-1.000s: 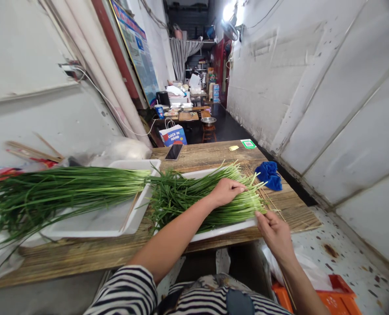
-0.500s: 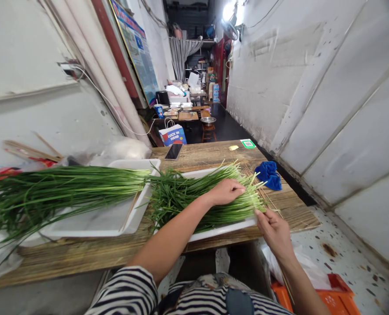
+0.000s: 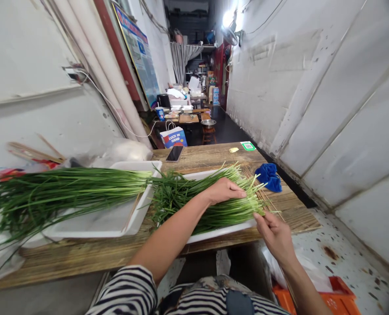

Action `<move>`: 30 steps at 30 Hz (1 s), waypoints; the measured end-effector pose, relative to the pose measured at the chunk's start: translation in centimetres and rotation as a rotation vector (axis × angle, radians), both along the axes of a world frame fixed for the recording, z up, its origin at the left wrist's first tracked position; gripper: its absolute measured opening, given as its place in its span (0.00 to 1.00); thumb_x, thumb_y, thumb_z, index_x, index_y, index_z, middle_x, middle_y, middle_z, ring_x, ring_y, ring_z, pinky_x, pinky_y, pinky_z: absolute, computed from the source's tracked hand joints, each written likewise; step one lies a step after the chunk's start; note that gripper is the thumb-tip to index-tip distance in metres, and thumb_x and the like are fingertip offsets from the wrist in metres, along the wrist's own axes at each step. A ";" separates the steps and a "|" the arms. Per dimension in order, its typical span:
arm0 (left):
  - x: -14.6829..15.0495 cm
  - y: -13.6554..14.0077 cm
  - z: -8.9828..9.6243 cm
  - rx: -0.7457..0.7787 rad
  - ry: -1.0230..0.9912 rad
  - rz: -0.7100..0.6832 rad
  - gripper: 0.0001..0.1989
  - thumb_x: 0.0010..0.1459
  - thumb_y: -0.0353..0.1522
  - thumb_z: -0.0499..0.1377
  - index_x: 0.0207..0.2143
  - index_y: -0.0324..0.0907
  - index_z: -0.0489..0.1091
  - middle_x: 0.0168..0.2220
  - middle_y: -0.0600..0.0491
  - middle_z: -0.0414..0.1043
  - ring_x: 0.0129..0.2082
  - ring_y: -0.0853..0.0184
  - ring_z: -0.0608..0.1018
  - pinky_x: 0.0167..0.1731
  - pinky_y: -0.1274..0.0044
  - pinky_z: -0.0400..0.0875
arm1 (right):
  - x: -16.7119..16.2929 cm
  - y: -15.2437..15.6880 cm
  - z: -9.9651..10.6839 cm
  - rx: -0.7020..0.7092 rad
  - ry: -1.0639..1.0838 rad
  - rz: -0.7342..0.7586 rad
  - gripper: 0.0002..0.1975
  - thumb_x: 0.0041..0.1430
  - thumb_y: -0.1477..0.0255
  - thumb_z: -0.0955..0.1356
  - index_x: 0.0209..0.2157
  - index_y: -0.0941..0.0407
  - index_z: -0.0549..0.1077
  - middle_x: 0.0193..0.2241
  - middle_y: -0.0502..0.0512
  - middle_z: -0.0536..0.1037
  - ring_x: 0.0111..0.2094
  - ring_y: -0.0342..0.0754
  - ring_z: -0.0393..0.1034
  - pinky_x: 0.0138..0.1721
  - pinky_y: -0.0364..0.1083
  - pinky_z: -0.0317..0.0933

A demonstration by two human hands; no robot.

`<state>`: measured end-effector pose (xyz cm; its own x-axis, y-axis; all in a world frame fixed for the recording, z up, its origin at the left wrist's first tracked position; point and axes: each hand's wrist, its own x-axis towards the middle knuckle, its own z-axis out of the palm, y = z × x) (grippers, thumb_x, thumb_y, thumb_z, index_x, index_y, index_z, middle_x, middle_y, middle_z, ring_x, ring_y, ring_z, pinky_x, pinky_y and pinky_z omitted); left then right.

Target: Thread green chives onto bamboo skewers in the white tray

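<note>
A white tray [image 3: 202, 238] holds a thick layer of garlic chives [image 3: 194, 192], dark leaves to the left and pale stem ends to the right. Over the stems lies my left hand [image 3: 226, 191], closed, its fingers pinching some chives. My right hand [image 3: 275, 229] is closed at the front right corner of the tray, its fingertips against the stem ends. A thin bamboo skewer [image 3: 289, 286] shows below that hand, running down along the forearm; its upper part is hidden in the fingers.
More chives [image 3: 82, 183] lie across a second white tray [image 3: 99, 225] at left. Loose skewers [image 3: 273, 203] and a blue cloth [image 3: 269, 177] lie on the wooden table [image 3: 299, 218] at right. A phone [image 3: 174, 153] and green QR card [image 3: 248, 146] lie behind. An orange crate [image 3: 338, 297] stands below.
Both hands stay almost in place at the stem ends. My left thumb and fingers are stretched slightly further right. The whole view has shifted a little.
</note>
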<state>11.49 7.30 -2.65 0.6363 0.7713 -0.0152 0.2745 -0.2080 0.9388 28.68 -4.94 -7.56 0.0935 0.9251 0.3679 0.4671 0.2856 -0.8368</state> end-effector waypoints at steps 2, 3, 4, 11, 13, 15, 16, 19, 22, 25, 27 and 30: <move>0.1 -0.1 0.0 0.038 0.007 -0.037 0.16 0.47 0.40 0.63 0.31 0.36 0.79 0.25 0.56 0.76 0.27 0.70 0.72 0.33 0.79 0.66 | -0.1 0.1 0.2 0.007 -0.017 -0.006 0.16 0.61 0.63 0.64 0.22 0.55 0.64 0.16 0.45 0.58 0.19 0.41 0.51 0.21 0.41 0.47; 0.2 -0.1 0.0 0.052 0.005 -0.043 0.16 0.48 0.40 0.62 0.31 0.35 0.79 0.24 0.57 0.75 0.26 0.71 0.72 0.32 0.79 0.66 | -0.1 0.2 0.3 0.007 -0.019 -0.012 0.16 0.61 0.63 0.64 0.21 0.55 0.63 0.16 0.45 0.58 0.18 0.41 0.51 0.21 0.42 0.47; 0.2 -0.1 0.0 0.058 0.001 -0.042 0.17 0.48 0.41 0.62 0.31 0.36 0.79 0.24 0.57 0.75 0.27 0.71 0.72 0.32 0.79 0.66 | -0.1 0.4 0.4 0.006 -0.020 -0.020 0.17 0.61 0.63 0.64 0.21 0.55 0.63 0.16 0.45 0.57 0.18 0.41 0.51 0.21 0.42 0.47; -2.0 2.7 -1.2 0.365 0.085 0.317 0.14 0.56 0.38 0.56 0.34 0.40 0.78 0.33 0.54 0.78 0.36 0.65 0.75 0.41 0.77 0.66 | 0.1 0.6 -0.2 -0.048 -0.012 -0.048 0.18 0.60 0.61 0.64 0.20 0.55 0.63 0.15 0.44 0.58 0.18 0.41 0.51 0.20 0.41 0.47; -2.7 3.6 -2.0 0.503 0.189 0.399 0.11 0.55 0.34 0.57 0.32 0.41 0.78 0.33 0.53 0.78 0.36 0.65 0.75 0.41 0.76 0.65 | 0.2 0.3 -0.8 -0.061 0.023 -0.073 0.19 0.60 0.61 0.64 0.19 0.54 0.60 0.15 0.44 0.57 0.18 0.41 0.51 0.19 0.41 0.47; -2.9 4.1 -2.7 0.577 0.281 0.379 0.09 0.54 0.33 0.58 0.30 0.42 0.78 0.32 0.52 0.77 0.35 0.66 0.74 0.40 0.76 0.64 | 0.3 0.1 -1.3 -0.076 0.060 -0.085 0.20 0.59 0.60 0.64 0.19 0.54 0.58 0.14 0.44 0.57 0.18 0.41 0.51 0.19 0.41 0.47; -2.7 4.2 -3.0 0.597 0.319 0.350 0.08 0.54 0.32 0.58 0.29 0.43 0.78 0.31 0.52 0.77 0.35 0.66 0.74 0.40 0.76 0.64 | 0.3 0.1 -1.5 -0.082 0.074 -0.086 0.20 0.59 0.60 0.65 0.19 0.54 0.58 0.14 0.44 0.57 0.17 0.41 0.50 0.19 0.41 0.46; -1.8 4.0 -3.4 0.633 0.436 0.287 0.09 0.54 0.32 0.57 0.29 0.45 0.78 0.31 0.52 0.77 0.36 0.65 0.73 0.42 0.74 0.62 | 0.4 0.1 -1.8 -0.096 0.082 -0.072 0.18 0.59 0.60 0.65 0.20 0.54 0.59 0.15 0.44 0.57 0.17 0.41 0.51 0.19 0.41 0.46; -0.8 3.5 -3.2 0.695 0.580 0.271 0.10 0.56 0.32 0.56 0.28 0.45 0.78 0.31 0.49 0.75 0.38 0.61 0.72 0.42 0.71 0.60 | 0.5 0.1 -1.8 -0.097 0.080 -0.067 0.18 0.59 0.60 0.65 0.20 0.54 0.60 0.15 0.44 0.58 0.18 0.41 0.51 0.20 0.41 0.47; -0.2 3.1 -2.7 0.713 0.671 0.297 0.13 0.57 0.33 0.54 0.26 0.42 0.77 0.31 0.45 0.74 0.39 0.58 0.72 0.42 0.69 0.59 | 0.5 0.2 -1.8 -0.098 0.088 -0.085 0.19 0.59 0.61 0.65 0.19 0.54 0.59 0.14 0.44 0.57 0.18 0.41 0.51 0.20 0.41 0.47; -0.1 3.0 -2.6 0.707 0.687 0.302 0.14 0.58 0.33 0.54 0.26 0.41 0.77 0.32 0.44 0.73 0.39 0.58 0.71 0.42 0.68 0.58 | 0.5 0.2 -1.8 -0.091 0.085 -0.086 0.19 0.58 0.61 0.65 0.19 0.54 0.59 0.14 0.44 0.58 0.18 0.41 0.51 0.20 0.41 0.47; 0.0 3.0 -2.8 0.693 0.664 0.339 0.11 0.57 0.32 0.55 0.28 0.42 0.77 0.33 0.46 0.73 0.39 0.59 0.71 0.41 0.69 0.58 | 0.6 0.2 -2.0 -0.085 0.078 -0.066 0.18 0.59 0.61 0.65 0.19 0.54 0.60 0.15 0.44 0.58 0.18 0.41 0.51 0.20 0.41 0.47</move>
<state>11.48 10.33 -5.50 0.4079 0.8828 0.2330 0.8420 -0.4624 0.2779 29.25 -4.71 -9.53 0.1808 0.9435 0.2778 0.4152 0.1829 -0.8912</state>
